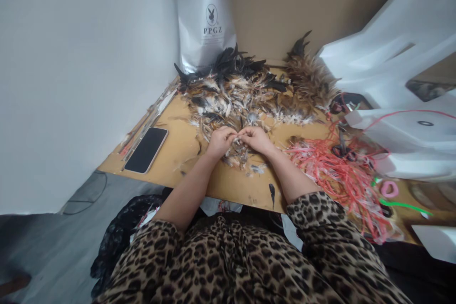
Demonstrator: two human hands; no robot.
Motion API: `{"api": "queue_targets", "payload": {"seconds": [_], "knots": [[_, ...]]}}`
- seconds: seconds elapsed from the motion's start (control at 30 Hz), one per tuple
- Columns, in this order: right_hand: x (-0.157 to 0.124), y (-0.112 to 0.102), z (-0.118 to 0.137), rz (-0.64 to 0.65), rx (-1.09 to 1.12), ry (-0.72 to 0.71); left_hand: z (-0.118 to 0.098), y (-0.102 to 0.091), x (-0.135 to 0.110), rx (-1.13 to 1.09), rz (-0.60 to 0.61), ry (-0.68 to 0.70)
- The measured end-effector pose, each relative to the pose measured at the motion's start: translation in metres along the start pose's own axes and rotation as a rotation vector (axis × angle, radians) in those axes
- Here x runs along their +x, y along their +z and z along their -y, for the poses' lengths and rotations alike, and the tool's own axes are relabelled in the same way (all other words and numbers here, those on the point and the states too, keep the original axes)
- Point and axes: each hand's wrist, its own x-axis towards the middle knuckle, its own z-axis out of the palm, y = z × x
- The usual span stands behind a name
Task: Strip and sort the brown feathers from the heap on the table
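our left hand (pixel 221 143) and our right hand (pixel 255 139) are brought together over the middle of the brown table (pixel 178 152), thumbs and fingertips meeting just above the near edge of the feathers (pixel 242 156). each hand is pinched closed on some of these; how many we hold, we cannot tell, since the tips are too small to make out. under and just below our fingers lie loose bits in grey, white and brown.

beyond our hands the heap (pixel 228 95) spreads across the table, mottled brown and white, with long black plumes along its far side. to its right leans a brown bunch (pixel 311 78), dark at the top. one dark feather (pixel 272 193) lies alone by our right forearm, near the table's front edge.

to our left a phone (pixel 146 150) lies flat with its screen dark. behind the heap stands a silvery bag (pixel 208 23) printed with a rabbit head and "ppgz". on our right we have a tangle of red strings (pixel 335 166), and past it a pink ring (pixel 389 189) and a green strip (pixel 406 206). we wear leopard-print sleeves (pixel 317 206), which end at the elbows.
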Motion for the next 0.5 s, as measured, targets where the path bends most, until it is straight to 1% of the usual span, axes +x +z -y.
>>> {"api": "queue_targets", "payload": {"seconds": [0.2, 0.4, 0.5], "knots": [[-0.002, 0.006, 0.004, -0.079, 0.035, 0.004, 0.001, 0.002, 0.000, -0.015, -0.009, -0.070], [-0.007, 0.009, 0.009, -0.164, 0.030, -0.027, 0.008, 0.007, -0.001, -0.116, -0.039, -0.251], [-0.008, 0.007, 0.006, -0.208, 0.013, -0.045, 0.011, 0.009, -0.002, -0.164, -0.055, -0.296]]}}
